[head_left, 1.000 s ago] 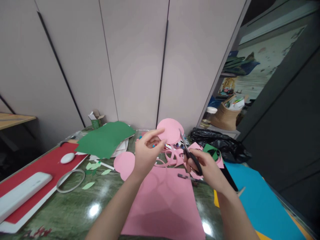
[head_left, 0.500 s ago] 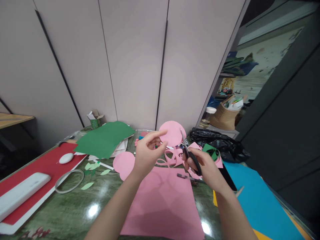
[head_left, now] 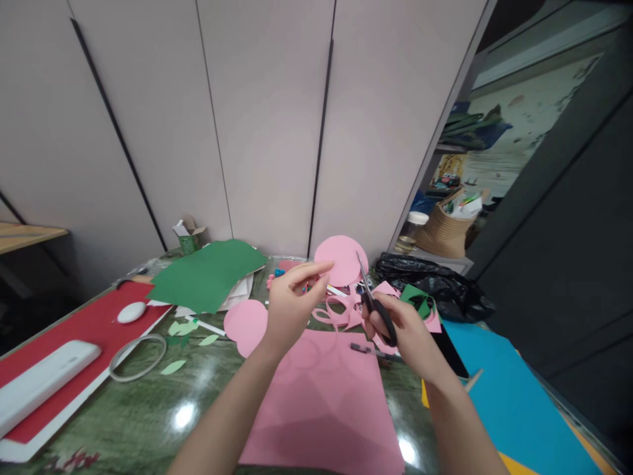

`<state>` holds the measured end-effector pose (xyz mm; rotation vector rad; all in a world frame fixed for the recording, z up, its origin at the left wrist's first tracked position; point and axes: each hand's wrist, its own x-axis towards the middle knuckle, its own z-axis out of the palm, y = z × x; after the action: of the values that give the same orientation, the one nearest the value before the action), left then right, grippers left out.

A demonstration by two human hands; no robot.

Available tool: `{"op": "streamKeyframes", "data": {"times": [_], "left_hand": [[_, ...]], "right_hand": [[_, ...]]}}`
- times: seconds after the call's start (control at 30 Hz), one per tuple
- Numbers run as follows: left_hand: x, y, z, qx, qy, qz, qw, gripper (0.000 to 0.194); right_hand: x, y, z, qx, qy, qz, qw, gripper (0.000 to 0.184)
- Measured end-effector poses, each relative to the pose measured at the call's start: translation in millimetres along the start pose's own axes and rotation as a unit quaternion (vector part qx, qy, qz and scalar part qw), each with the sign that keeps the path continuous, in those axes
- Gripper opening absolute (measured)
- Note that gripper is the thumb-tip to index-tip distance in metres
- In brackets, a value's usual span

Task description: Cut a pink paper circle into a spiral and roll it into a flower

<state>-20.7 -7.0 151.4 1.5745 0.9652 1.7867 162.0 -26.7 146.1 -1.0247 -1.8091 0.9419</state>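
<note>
My right hand (head_left: 390, 323) grips black-handled scissors (head_left: 378, 315), blades pointing up and away. Their tip overlaps the right part of a pink paper circle (head_left: 341, 256) in the view. My left hand (head_left: 297, 293) is raised, thumb and forefinger apart, their tips in front of the circle's lower left edge. No paper shows pinched between them. Beneath my hands lies a large pink sheet (head_left: 321, 409) with faint drawn outlines. Pink paper scraps (head_left: 343, 310) are heaped behind it. A black pen (head_left: 368, 349) lies at the sheet's right edge.
Pink rounded cutouts (head_left: 246, 323), pale green leaf cutouts (head_left: 173, 367) and a green sheet (head_left: 208, 277) lie left. A white device (head_left: 49, 382) rests on red card (head_left: 30, 346). Blue card (head_left: 519, 389) and a black plastic bag (head_left: 435, 284) are right. Cabinet doors (head_left: 257, 132) stand behind.
The pink circle sits slightly higher. My left fingertips have come down a little, and the curled pink strip below them has shifted. My right hand and the scissors have hardly moved.
</note>
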Motion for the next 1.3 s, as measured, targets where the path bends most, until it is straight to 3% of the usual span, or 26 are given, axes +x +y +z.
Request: {"op": "streamKeyframes", "data": {"times": [1.1,1.3], "left_hand": [[0.2,0.8,3.2,-0.088,0.004,-0.030,0.996,0.034],[-0.5,3.2,2.4,-0.081,-0.034,-0.058,0.994,0.034]], "right_hand": [[0.2,0.6,-0.8,-0.035,0.000,0.020,0.999,0.023],[-0.9,-0.8,-1.4,0.004,-0.012,0.009,1.000,0.025]]}}
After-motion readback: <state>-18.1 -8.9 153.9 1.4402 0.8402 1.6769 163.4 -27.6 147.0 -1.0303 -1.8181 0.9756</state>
